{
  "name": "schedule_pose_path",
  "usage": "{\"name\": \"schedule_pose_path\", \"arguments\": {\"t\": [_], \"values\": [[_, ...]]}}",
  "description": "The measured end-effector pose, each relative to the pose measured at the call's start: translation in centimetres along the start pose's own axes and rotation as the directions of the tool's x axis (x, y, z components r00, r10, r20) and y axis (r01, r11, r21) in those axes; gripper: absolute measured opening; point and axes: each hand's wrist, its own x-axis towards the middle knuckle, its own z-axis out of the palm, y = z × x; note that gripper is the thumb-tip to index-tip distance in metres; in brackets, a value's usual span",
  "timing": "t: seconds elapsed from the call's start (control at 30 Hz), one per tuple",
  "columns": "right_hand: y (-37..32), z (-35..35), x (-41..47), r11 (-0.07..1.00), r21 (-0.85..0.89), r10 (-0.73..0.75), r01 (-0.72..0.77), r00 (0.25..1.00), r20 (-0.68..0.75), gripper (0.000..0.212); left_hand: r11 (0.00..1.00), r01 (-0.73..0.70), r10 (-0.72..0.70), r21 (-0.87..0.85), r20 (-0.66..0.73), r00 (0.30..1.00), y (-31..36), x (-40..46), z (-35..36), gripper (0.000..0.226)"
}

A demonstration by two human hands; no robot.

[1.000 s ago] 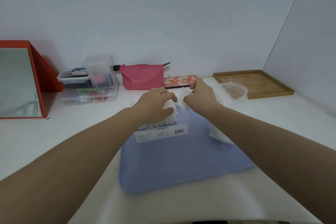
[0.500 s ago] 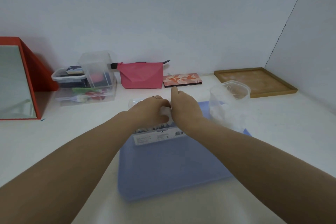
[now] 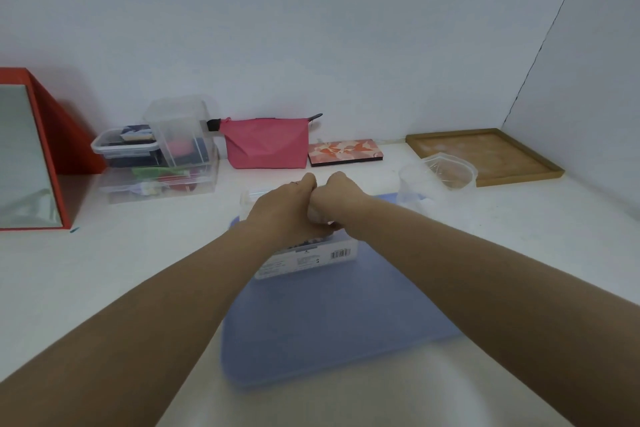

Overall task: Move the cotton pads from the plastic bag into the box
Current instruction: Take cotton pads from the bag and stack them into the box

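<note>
box (image 3: 308, 258) long axis left-right | left hand (image 3: 284, 213), right hand (image 3: 337, 198) fingers curled on cotton pads (image 3: 316, 215)

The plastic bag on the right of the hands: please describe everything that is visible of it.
The plastic bag is clear, thin and crinkled, standing upright with its mouth wide open. White contents show faintly through its lower part. It stands at the far right corner of the blue mat, in front of the wooden tray. Neither hand touches it.

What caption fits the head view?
Both hands press cotton pads into the box on a blue mat.
</note>
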Motion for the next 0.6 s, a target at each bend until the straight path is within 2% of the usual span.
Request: {"name": "schedule_pose_path", "arguments": {"t": [0.07, 0.13, 0.2, 0.27, 0.4, 0.53, 0.6], "values": [[-0.7, -0.5, -0.4, 0.999, 0.047, 0.01, -0.01, 1.0, 0.003, 0.026, 0.998, 0.014, -0.012, 0.065, -0.026, 1.0, 0.6, 0.2, 0.1, 0.061], [-0.8, -1.2, -0.5, 0.966, 0.252, 0.031, -0.059, 0.993, 0.116, 0.014, 0.993, 0.025, -0.018, 0.119, -0.057, 0.998, 0.9, 0.4, 0.2, 0.059], [-1.2, -2.2, -1.5, 0.927, 0.322, 0.121, -0.195, 0.964, 0.238, 0.016, 0.985, 0.033, -0.021, 0.17, -0.075, 0.997, 1.2, 0.6, 0.2, 0.058], [-1.2, -2.2, -2.0, 0.889, 0.374, 0.152, -0.264, 0.941, 0.304, 0.02, 0.979, 0.037, -0.021, 0.202, -0.084, 0.996, 1.2, 0.7, 0.3, 0.054], [-0.9, -0.7, -1.0, 0.917, 0.322, 0.149, -0.234, 0.952, 0.267, 0.039, 0.972, 0.037, -0.026, 0.232, -0.053, 0.998, 1.3, 0.5, 0.6, 0.042], [-0.8, -0.2, -0.6, 0.928, 0.296, 0.162, -0.227, 0.96, 0.228, 0.036, 0.97, 0.026, -0.02, 0.242, -0.027, 0.999, 1.2, 0.7, 0.8, 0.046], [-1.3, -0.5, -1.1, 0.944, 0.246, 0.173, -0.219, 0.966, 0.194, 0.042, 0.973, 0.004, -0.009, 0.231, 0.021, 1.0, 1.4, 0.6, 0.7, 0.044]]}}
